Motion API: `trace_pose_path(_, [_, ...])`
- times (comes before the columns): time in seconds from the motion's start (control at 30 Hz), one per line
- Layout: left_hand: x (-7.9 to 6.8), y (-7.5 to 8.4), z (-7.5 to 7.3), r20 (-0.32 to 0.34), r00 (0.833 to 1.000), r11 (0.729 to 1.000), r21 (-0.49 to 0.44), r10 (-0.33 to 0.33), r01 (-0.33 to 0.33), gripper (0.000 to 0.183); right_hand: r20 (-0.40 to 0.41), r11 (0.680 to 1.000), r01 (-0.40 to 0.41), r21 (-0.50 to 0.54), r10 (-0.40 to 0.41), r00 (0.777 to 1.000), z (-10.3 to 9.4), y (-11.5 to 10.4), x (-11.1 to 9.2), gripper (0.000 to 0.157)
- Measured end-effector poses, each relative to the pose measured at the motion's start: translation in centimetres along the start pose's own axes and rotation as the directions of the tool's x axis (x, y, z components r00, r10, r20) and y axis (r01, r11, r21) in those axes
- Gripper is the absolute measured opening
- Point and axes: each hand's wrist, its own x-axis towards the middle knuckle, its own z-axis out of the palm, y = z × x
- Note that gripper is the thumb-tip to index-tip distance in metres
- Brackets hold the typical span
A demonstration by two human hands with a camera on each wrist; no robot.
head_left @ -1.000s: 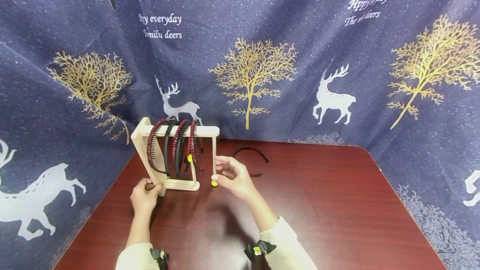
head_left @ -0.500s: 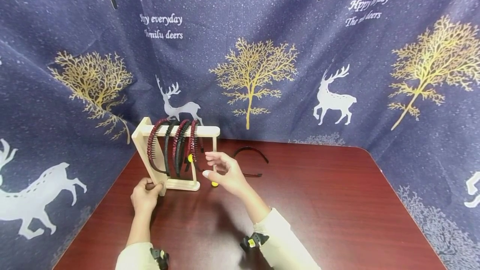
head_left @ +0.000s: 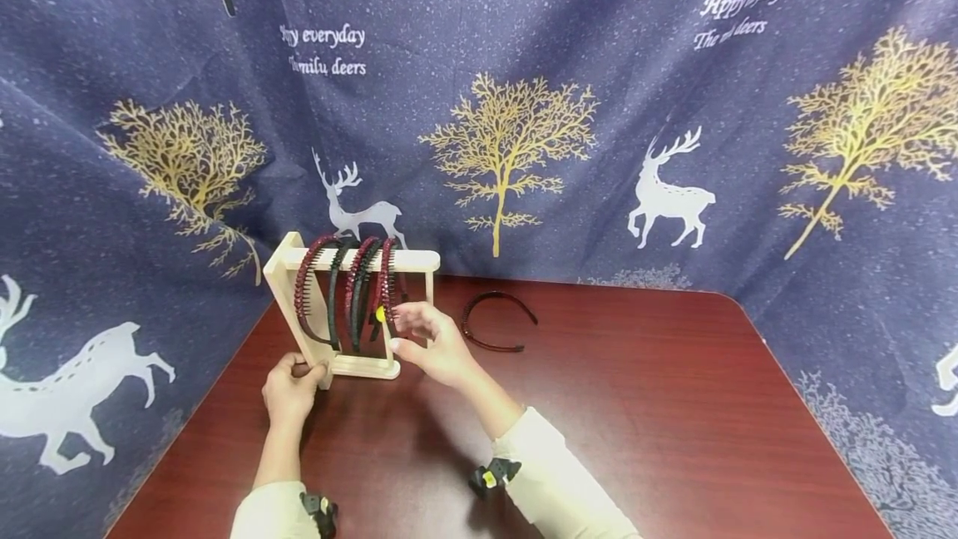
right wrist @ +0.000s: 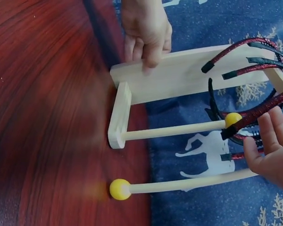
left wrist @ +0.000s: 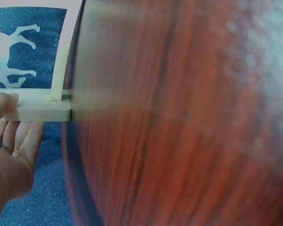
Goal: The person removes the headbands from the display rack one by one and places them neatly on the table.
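Observation:
A pale wooden rack (head_left: pixel 416 260) stands at the left of the table, with several dark red and black headbands hung over its top bar. My left hand (head_left: pixel 290 393) grips the lower edge of its side board, the thumb on one face and fingers on the other, as the left wrist view shows on the wooden board (left wrist: pixel 42 111). Beside the outermost red headband (right wrist: pixel 259 113) is my right hand (head_left: pixel 436 349), its fingers loosely extended and the thumb apart. Fingertips lie close against that band; whether they touch it is hard to tell. Part of the band is hidden behind the hand.
One dark headband (head_left: pixel 497 348) lies on the red-brown table (head_left: pixel 636 406), right of the rack. Thin rods on the rack end in yellow balls (right wrist: pixel 120 189). A blue deer-print cloth (head_left: pixel 561 23) hangs behind the table.
My right hand has moved left, from the rack's outer rod to the outermost red headband. The left hand keeps its grip on the rack, which has stayed in place.

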Motion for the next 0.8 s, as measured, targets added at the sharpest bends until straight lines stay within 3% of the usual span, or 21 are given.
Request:
trace_pose_path(0.3, [0.08, 0.07, 0.10, -0.001, 1.000, 1.000, -0.001, 0.012, -0.012, 0.018, -0.058, 0.998, 0.004, -0.060, -0.007, 0.998, 0.58, 0.35, 0.05, 0.014])
trace_pose_path(0.63, [-0.03, -0.03, -0.02, 0.010, 1.000, 1.000, 0.001, 0.008, -0.008, 0.019, -0.077, 0.996, 0.017, -0.083, -0.024, 0.997, 0.66, 0.18, 0.01, 0.012])
trace_pose_path(0.8, [-0.02, 0.02, -0.13, 0.006, 1.000, 1.000, 0.005, 0.009, -0.009, 0.019, -0.099, 0.998, 0.060, -0.031, -0.063, 0.993, 0.56, -0.34, 0.29, 0.012])
